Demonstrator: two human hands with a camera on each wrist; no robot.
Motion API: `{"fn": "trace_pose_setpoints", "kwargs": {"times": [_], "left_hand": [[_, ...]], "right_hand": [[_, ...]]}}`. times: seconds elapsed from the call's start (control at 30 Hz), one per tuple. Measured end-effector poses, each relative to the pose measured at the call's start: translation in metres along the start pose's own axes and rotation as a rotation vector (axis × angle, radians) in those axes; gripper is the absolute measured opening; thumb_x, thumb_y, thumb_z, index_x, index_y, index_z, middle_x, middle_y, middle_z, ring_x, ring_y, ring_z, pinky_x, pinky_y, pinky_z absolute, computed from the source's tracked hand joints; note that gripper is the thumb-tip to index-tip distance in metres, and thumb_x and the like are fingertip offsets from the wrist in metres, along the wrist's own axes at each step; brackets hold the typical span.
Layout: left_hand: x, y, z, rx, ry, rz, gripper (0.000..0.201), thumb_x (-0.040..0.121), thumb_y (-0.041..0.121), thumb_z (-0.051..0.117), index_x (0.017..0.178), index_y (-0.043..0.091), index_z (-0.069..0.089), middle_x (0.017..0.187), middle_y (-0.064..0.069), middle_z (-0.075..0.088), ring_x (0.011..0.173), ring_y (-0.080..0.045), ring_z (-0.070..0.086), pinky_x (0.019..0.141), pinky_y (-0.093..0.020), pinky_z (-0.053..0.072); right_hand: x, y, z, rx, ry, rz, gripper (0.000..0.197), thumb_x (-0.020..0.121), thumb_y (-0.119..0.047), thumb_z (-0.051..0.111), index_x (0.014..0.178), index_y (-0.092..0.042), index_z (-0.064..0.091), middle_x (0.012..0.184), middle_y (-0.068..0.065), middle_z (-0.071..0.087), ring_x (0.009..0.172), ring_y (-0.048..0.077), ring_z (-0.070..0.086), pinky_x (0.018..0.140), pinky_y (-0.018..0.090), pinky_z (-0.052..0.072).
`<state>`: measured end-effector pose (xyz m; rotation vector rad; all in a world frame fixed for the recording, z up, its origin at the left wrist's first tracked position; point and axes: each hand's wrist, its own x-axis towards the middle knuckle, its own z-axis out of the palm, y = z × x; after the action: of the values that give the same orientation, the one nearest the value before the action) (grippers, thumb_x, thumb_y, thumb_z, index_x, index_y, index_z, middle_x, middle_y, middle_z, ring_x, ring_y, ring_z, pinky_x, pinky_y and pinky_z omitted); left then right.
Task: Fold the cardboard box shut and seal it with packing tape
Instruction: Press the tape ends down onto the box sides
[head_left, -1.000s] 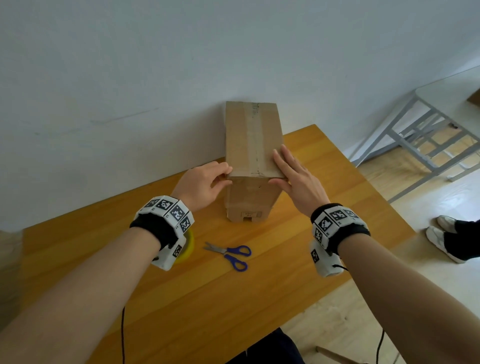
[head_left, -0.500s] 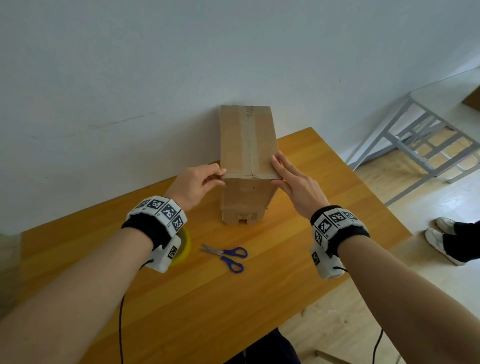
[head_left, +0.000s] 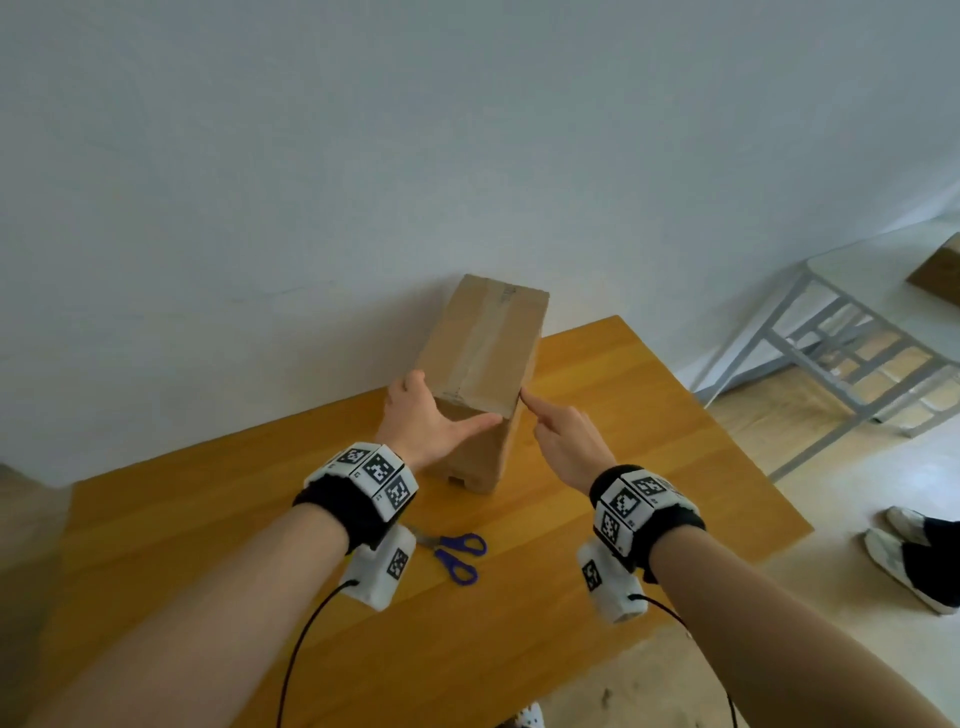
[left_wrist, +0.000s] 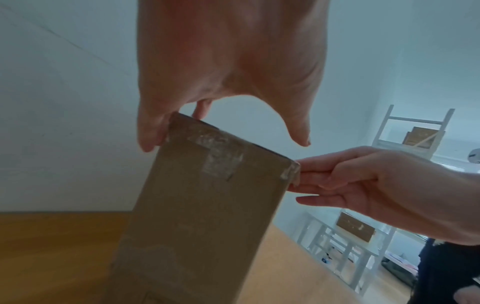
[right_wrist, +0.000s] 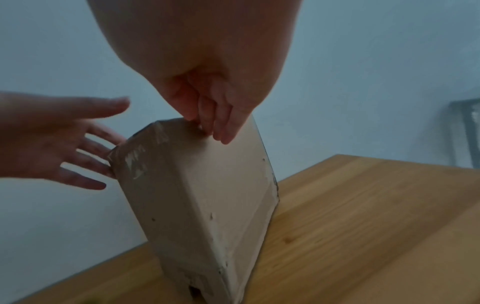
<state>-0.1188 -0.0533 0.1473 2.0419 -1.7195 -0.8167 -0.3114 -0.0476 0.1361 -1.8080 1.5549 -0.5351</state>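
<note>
A tall brown cardboard box (head_left: 483, 353) stands on end on the wooden table (head_left: 649, 467), its flaps closed and a strip of clear tape (head_left: 480, 343) running along the top seam. My left hand (head_left: 421, 426) spans the near left top corner. Its spread, straight fingers lie on the left side and the thumb reaches across the near face. The straight fingertips of my right hand (head_left: 561, 436) touch the near right top corner. The left wrist view shows the tape end (left_wrist: 221, 156) folded onto the near face. The box (right_wrist: 207, 195) leans in the right wrist view.
Blue-handled scissors (head_left: 457, 553) lie on the table behind my left wrist. The wall rises just past the box. The table's right edge drops to the floor, where a grey metal-framed table (head_left: 831, 338) and someone's white shoes (head_left: 909, 561) are.
The box has turned so its far end points to the right. My left hand went from the near top edge to the left corner. My right hand slid off the top to the right corner.
</note>
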Motion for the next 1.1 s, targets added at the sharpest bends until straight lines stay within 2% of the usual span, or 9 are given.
{"fn": "trace_pose_setpoints", "kwargs": {"times": [0.1,0.23,0.33,0.4,0.5,0.6,0.7,0.97,1.1], "left_hand": [[0.002,0.012,0.005,0.130,0.033,-0.119,0.136,0.041,0.090,0.056,0.141,0.008,0.015,0.144,-0.016,0.025,0.131,-0.034,0.030,0.104,-0.050,0.036],[0.008,0.029,0.015,0.244,0.063,-0.209,0.148,0.039,0.093,0.052,0.145,0.006,-0.004,0.152,-0.021,0.009,0.140,-0.038,0.013,0.109,-0.057,0.023],[0.013,0.037,0.013,0.226,0.079,-0.200,0.144,0.049,0.079,0.067,0.145,0.006,-0.010,0.150,-0.026,0.009,0.139,-0.042,0.012,0.112,-0.052,0.020],[0.012,0.035,0.005,0.212,0.079,-0.167,0.140,0.052,0.068,0.075,0.146,0.007,-0.010,0.150,-0.026,0.009,0.138,-0.043,0.011,0.112,-0.051,0.018],[0.008,0.024,-0.011,0.209,0.083,-0.049,0.140,0.048,0.064,0.080,0.146,0.014,-0.007,0.149,-0.019,0.010,0.138,-0.038,0.010,0.112,-0.052,0.023],[0.001,0.013,-0.027,0.261,0.032,0.087,0.140,0.044,0.059,0.083,0.146,0.022,-0.006,0.147,-0.005,0.007,0.138,-0.028,0.007,0.110,-0.049,0.026],[-0.006,0.006,-0.046,0.319,-0.012,0.184,0.140,0.045,0.058,0.083,0.146,0.022,-0.007,0.146,0.002,0.003,0.138,-0.022,0.004,0.111,-0.045,0.025],[-0.005,-0.007,-0.082,0.439,-0.060,0.346,0.138,0.048,0.058,0.081,0.146,0.021,-0.008,0.146,0.006,-0.001,0.138,-0.018,0.000,0.114,-0.041,0.026],[-0.002,-0.014,-0.091,0.502,-0.071,0.386,0.137,0.049,0.059,0.079,0.146,0.026,-0.011,0.148,0.006,-0.007,0.140,-0.019,-0.005,0.112,-0.043,0.030]], "right_hand": [[0.002,-0.002,-0.006,-0.068,-0.048,-0.061,0.053,0.093,-0.002,0.034,0.143,-0.016,0.039,0.064,-0.019,0.038,0.048,-0.004,0.031,0.043,0.009,0.034],[0.009,-0.001,-0.020,-0.183,-0.119,-0.110,0.052,0.091,-0.006,0.036,0.138,-0.024,0.047,0.095,0.004,0.070,0.051,0.003,0.046,0.047,0.016,0.036],[0.016,-0.001,-0.035,-0.323,-0.090,-0.182,0.046,0.090,-0.010,0.046,0.135,-0.020,0.047,0.125,0.005,0.061,0.096,0.019,0.062,0.077,0.031,0.052],[0.025,-0.001,-0.048,-0.406,-0.026,-0.285,0.057,0.087,-0.020,0.061,0.139,-0.016,0.038,0.140,0.002,0.046,0.127,0.022,0.045,0.100,0.034,0.041],[0.045,-0.007,-0.062,-0.570,-0.090,-0.385,0.107,0.071,-0.038,0.079,0.150,-0.015,0.010,0.157,0.003,0.015,0.145,0.023,0.012,0.117,0.038,0.015],[0.066,-0.014,-0.068,-0.792,-0.181,-0.435,0.139,0.058,-0.045,0.085,0.148,-0.016,-0.017,0.158,0.007,-0.014,0.145,0.025,-0.014,0.116,0.038,-0.005],[0.079,-0.023,-0.070,-0.930,-0.244,-0.453,0.150,0.050,-0.049,0.087,0.145,-0.021,-0.027,0.155,0.011,-0.024,0.143,0.030,-0.020,0.117,0.047,-0.005],[0.090,-0.039,-0.063,-0.980,-0.342,-0.483,0.154,0.047,-0.058,0.085,0.141,-0.027,-0.034,0.154,0.016,-0.024,0.143,0.035,-0.018,0.116,0.056,-0.001],[0.084,-0.051,-0.059,-0.957,-0.328,-0.486,0.146,0.051,-0.052,0.085,0.147,-0.025,-0.021,0.153,0.022,-0.001,0.143,0.040,0.000,0.115,0.059,0.004]]}}
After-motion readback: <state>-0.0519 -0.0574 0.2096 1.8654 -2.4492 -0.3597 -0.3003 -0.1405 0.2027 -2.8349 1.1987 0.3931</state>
